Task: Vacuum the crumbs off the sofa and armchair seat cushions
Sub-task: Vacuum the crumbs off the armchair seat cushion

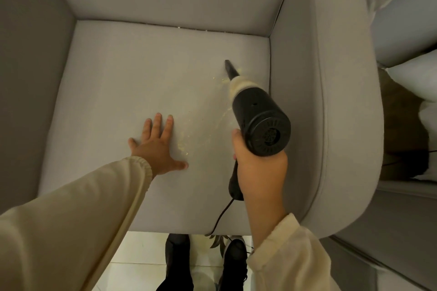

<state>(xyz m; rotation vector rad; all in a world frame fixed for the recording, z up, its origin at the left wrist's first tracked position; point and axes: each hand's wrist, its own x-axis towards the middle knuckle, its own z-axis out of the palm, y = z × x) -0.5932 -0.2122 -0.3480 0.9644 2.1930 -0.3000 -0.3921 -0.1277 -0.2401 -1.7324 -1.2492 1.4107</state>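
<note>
Cream sleeves (71,220), right hand (260,172) gripping black cylindrical vacuum (257,118), grey woven cushion (142,78)

The right hand (260,172) hides the vacuum (257,113) handle.

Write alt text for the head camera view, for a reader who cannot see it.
A person's right hand grips a black handheld vacuum, its narrow nozzle touching a grey armchair seat cushion among pale crumbs. The left hand rests flat on the cushion, fingers spread. The vacuum's cord trails over the cushion's front edge.
</note>
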